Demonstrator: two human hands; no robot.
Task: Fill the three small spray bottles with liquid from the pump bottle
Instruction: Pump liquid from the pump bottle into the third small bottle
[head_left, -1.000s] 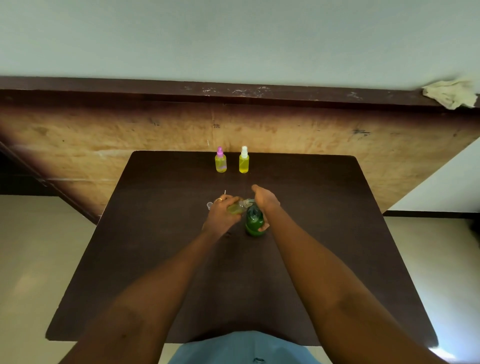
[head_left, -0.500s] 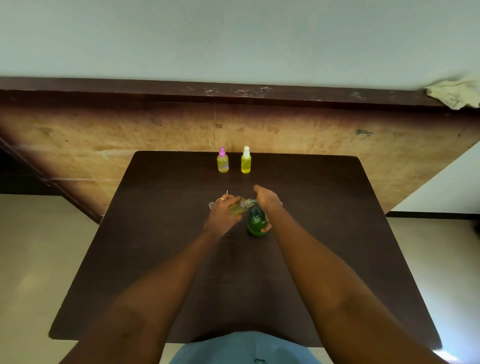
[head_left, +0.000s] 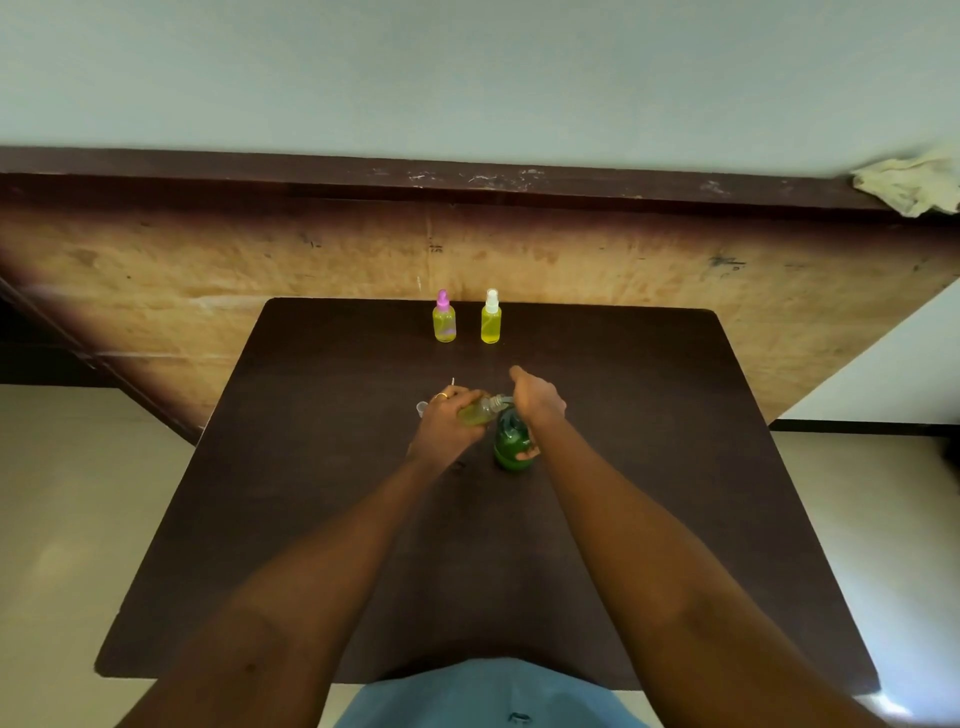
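A green pump bottle (head_left: 511, 444) stands in the middle of the dark table (head_left: 322, 519). My right hand (head_left: 537, 402) rests on its pump head, thumb against the bottle's side. My left hand (head_left: 447, 423) holds a small uncapped spray bottle (head_left: 477, 413) with yellow liquid, tilted so its neck meets the pump spout. Two small spray bottles stand at the table's far edge, both holding yellow liquid: one with a pink top (head_left: 444, 318), one with a white top (head_left: 491, 318).
A small clear cap (head_left: 422, 408) and a thin spray tube (head_left: 453, 382) lie just behind my left hand. A worn wooden board (head_left: 208, 260) leans behind the table. A crumpled cloth (head_left: 909, 182) sits on the ledge at top right.
Both hands stay at the pump bottle with hardly any movement. The view has shifted slightly.
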